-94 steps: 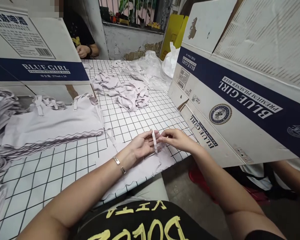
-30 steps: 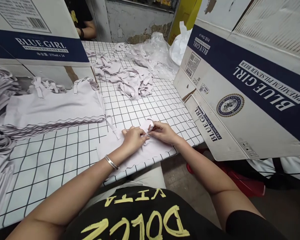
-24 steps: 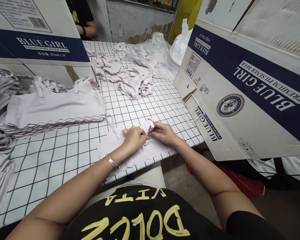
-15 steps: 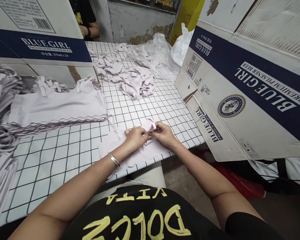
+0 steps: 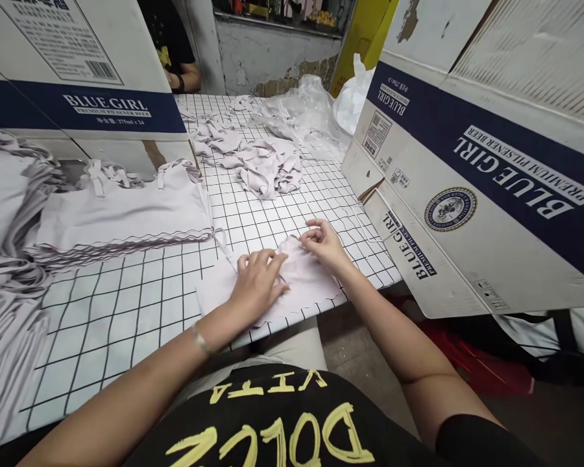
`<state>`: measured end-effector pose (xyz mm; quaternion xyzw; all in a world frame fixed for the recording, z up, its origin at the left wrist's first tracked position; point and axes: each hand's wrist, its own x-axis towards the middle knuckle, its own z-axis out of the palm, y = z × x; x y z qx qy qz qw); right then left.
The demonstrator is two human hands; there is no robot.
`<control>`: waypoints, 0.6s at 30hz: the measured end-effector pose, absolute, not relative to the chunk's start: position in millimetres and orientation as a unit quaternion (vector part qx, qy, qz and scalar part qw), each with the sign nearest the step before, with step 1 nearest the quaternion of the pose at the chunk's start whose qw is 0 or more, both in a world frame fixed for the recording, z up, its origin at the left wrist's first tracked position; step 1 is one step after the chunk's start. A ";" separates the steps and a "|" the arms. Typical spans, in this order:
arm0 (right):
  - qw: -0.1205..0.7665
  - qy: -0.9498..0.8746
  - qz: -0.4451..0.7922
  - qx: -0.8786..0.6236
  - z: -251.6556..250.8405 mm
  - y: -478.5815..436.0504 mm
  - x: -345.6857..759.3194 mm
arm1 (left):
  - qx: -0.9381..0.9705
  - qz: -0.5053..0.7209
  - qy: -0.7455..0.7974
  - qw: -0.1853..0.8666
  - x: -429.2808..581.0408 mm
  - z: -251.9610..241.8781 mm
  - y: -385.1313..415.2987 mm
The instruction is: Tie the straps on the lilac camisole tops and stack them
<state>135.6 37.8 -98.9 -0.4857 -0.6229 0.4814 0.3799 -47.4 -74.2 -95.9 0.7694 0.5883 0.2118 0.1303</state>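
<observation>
A pale pink camisole-like garment (image 5: 311, 285) lies flat on the gridded tablecloth at the front edge of the table. My left hand (image 5: 257, 282) rests on it palm down, fingers spread and holding nothing. At the garment's upper edge, my right hand (image 5: 327, 248) has thumb and forefinger closed at a thin shoulder strap, with its other fingers lifted. That strap's end is partly hidden by the fingertips. Another strap (image 5: 221, 241) sticks out loose to the upper left. Beyond my left hand sits a neat stack of similar garments (image 5: 126, 211) with wavy hems.
Beer cartons stand at left (image 5: 121, 110) and right (image 5: 448, 168), the right one beside the table edge. Crumpled pink garments (image 5: 267, 165) and clear plastic bags (image 5: 306, 107) lie at the back. More folded garments (image 5: 10, 337) are piled far left. A co-worker's arm (image 5: 189, 76) shows behind the left carton.
My left hand has let go of the strap, spread its fingers and flattened onto the garment. My right hand has shifted slightly up and right. The view has tilted a little.
</observation>
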 end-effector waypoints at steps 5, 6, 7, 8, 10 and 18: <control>0.221 -0.706 0.262 -0.619 -81.3 27.4 184.4 | 0.687 0.139 0.711 0.064 -104.6 -98.7 -151.6; 0.165 -0.715 0.270 -0.624 -82.1 17.8 192.7 | 0.649 0.112 0.750 0.059 -113.7 -100.5 -162.5; 0.122 -0.719 0.288 -0.621 -84.2 7.4 199.2 | 0.620 0.090 0.777 0.059 -120.0 -102.3 -170.5; 0.103 -0.718 0.305 -0.616 -87.0 -2.6 203.8 | 0.602 0.076 0.793 0.064 -123.3 -103.8 -175.6; 0.126 -0.702 0.345 -0.611 -92.0 -19.1 208.2 | 0.592 0.082 0.797 0.087 -122.1 -105.5 -178.5; 0.299 -0.450 0.656 -0.527 -41.6 -43.2 211.0 | 0.338 0.421 0.652 0.532 -125.2 -51.5 -174.9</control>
